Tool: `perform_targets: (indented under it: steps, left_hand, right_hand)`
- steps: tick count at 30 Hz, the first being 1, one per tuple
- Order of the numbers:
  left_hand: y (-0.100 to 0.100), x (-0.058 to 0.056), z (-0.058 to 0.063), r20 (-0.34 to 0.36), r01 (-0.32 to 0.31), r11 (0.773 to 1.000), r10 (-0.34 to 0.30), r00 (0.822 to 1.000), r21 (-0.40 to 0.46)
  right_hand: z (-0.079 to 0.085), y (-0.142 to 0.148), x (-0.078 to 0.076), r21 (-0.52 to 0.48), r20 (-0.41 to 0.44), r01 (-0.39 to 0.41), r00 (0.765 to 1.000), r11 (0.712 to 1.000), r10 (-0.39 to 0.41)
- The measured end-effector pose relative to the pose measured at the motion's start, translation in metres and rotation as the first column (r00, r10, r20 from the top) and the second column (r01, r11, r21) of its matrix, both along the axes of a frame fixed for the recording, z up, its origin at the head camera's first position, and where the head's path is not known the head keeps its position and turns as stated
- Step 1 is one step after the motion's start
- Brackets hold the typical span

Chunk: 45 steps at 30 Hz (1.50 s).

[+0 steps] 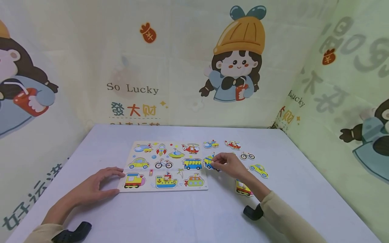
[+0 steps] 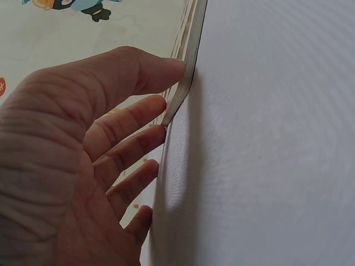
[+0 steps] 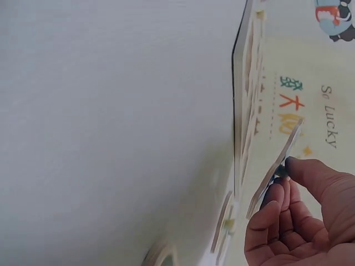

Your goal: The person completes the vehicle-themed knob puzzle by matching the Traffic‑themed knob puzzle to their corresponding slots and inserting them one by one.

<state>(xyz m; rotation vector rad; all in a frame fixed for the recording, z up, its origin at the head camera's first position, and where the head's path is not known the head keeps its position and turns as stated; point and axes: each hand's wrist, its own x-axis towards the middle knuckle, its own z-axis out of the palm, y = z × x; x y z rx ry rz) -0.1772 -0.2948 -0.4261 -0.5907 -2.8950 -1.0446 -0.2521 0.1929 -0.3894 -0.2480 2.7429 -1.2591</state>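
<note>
Just right of the board (image 1: pixel 181 188), the right hand (image 1: pixel 227 164) pinches a tilted bus (image 1: pixel 208 161); the left hand (image 1: pixel 95 186), fingers relaxed, touches the board.

Smooth white counter (image 1: pixel 170 216) stands before pale cream back wall (image 1: pixel 182 67) printed with braided cartoon figure (image 1: pixel 238 38) and dark "So Lucky" lettering (image 1: pixel 132 88), beside similarly printed greenish-cream right wall (image 1: pixel 319 135).

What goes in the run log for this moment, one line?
left hand: at left edge of board | right hand: pinching bus piece | train piece: on table
</note>
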Motion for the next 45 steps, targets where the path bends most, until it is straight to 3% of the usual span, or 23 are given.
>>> perform_targets:
  steps: [10,19,27,36,45]
  left_hand:
    - [-0.001,0.0,-0.001,-0.019,0.02,1.0,-0.02,1.0,0.005]
    - [0.0,0.001,0.0,-0.029,0.015,1.0,-0.015,0.999,-0.005]
    - [0.0,0.001,0.0,-0.01,0.004,1.0,-0.005,1.0,-0.008]
    - [0.001,0.001,0.001,-0.009,0.009,1.0,-0.01,1.0,-0.021]
    - [0.001,0.001,0.002,-0.008,-0.002,1.0,0.002,1.0,-0.03]
  right_hand:
    - [0.002,-0.021,-0.006,-0.083,0.032,-0.012,0.999,0.996,0.015]
    - [0.0,-0.042,-0.009,-0.077,0.006,-0.058,0.998,0.995,0.059]
    - [-0.007,-0.055,-0.015,-0.013,-0.043,-0.108,0.993,0.994,0.107]
    - [-0.005,-0.067,-0.018,0.058,-0.104,-0.175,0.978,0.983,0.181]
    - [-0.004,-0.076,-0.023,0.16,-0.102,-0.176,0.976,0.971,0.194]
